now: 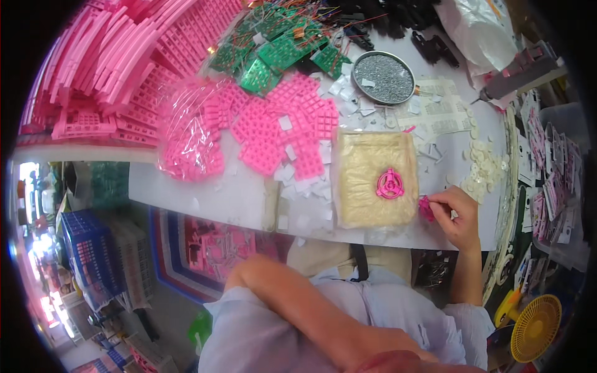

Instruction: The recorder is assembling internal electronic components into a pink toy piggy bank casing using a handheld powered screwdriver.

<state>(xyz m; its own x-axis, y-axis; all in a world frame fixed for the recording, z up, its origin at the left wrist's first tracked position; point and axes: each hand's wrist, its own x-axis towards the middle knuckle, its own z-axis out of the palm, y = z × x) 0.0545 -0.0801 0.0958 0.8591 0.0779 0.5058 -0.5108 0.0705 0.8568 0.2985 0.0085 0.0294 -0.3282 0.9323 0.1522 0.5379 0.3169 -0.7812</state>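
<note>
My right hand (457, 217) is at the front right of the table, thumb and fingers pinched on a small pink plastic part (426, 209). Just left of it lies a yellowish pad wrapped in clear plastic (357, 208). On the pad rests a pink ring-shaped piece with spokes (390, 194). My left arm is bent across my body, and my left hand (398, 349) is up close at the lower edge, its fingers hidden.
A round tin of small metal screws (382, 74) stands behind the pad. Pink keypads (261, 140), green circuit boards (286, 53) and stacked pink panels (118, 62) cover the left and back. Pale discs (485, 165) and a grey electric screwdriver (519, 74) are at right.
</note>
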